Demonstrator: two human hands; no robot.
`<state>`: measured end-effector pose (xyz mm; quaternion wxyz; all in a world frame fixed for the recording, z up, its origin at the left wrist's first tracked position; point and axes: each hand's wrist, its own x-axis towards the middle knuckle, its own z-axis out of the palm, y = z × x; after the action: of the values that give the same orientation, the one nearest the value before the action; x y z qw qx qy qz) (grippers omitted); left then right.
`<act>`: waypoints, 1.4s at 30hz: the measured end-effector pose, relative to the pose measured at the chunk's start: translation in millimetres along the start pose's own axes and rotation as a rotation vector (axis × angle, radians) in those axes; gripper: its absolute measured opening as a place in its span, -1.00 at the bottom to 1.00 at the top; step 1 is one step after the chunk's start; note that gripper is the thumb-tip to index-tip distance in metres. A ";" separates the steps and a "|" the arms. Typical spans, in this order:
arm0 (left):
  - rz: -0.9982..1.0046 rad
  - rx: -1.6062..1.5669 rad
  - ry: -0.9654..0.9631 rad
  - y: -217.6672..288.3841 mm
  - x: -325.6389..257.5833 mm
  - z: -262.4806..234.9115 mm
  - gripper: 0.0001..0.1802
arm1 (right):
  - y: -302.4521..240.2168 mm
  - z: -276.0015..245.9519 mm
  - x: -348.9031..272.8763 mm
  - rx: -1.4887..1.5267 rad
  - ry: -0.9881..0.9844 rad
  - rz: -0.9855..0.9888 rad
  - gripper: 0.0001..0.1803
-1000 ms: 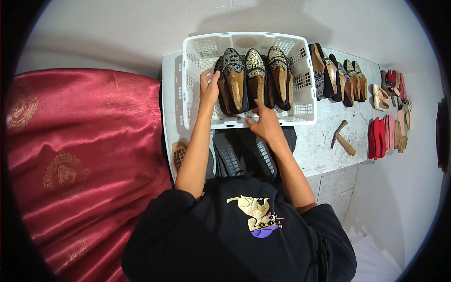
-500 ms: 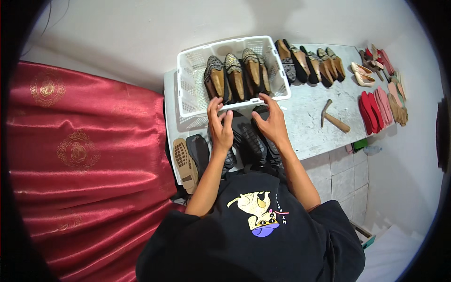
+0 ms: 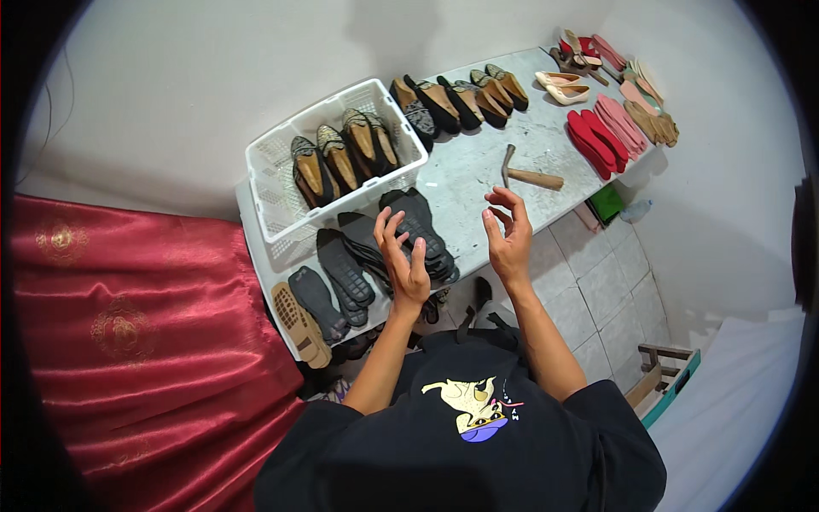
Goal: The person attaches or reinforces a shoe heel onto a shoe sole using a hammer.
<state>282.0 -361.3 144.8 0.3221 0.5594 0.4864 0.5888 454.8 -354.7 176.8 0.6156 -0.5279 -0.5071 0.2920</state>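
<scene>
The left hand (image 3: pixel 406 277), fingers spread and curled around nothing, shows in front of the black soles (image 3: pixel 418 222) at the table's near edge; whether it brushes them I can't tell. The right hand (image 3: pixel 512 246), loosely curled with thumb and fingers apart, is near the hammer (image 3: pixel 537 179) on the table (image 3: pixel 473 175). A low forearm could knock soles to the floor, I reckon (the tan sole (image 3: pixel 299 324) looks just as exposed). Shoving the white basket (image 3: pixel 294 224) behind them could scuff its patterned shoes (image 3: pixel 337 158) together.
</scene>
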 end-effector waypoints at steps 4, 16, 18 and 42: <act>0.029 0.059 -0.051 13.5 -7.9 47.6 -0.37 | 11.7 -52.3 6.1 0.018 0.088 -0.033 -0.62; -0.095 0.234 -0.233 36.6 -13.7 230.3 -0.56 | 83.9 -216.0 84.0 -0.253 -0.245 -0.056 -0.44; -0.135 0.213 -0.239 35.9 -15.3 248.8 -0.54 | 93.8 -232.4 89.5 -0.228 -0.249 0.018 -0.45; -0.211 0.333 -0.185 -64.0 134.0 384.4 -0.58 | 217.0 -248.6 280.6 -0.293 -0.375 0.138 -0.63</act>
<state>622.8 -135.4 93.3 0.3282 0.6027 0.6012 0.4094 813.2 -132.4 77.9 0.4063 -0.5815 -0.6122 0.3493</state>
